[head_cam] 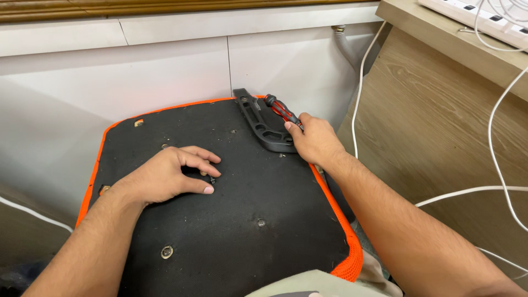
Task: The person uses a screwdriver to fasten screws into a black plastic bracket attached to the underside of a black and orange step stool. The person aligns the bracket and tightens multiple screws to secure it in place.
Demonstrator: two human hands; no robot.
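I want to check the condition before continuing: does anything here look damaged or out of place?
The black bracket lies askew at the far edge of the upturned seat base. The right hand grips a red-and-black screwdriver beside it.

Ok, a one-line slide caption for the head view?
Left hand rests on upturned seat base; right hand grips red-and-black screwdriver beside black bracket.

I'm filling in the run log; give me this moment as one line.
left hand: fingertips at small screw on black seat underside | right hand: gripping red-black screwdriver over black plastic bracket
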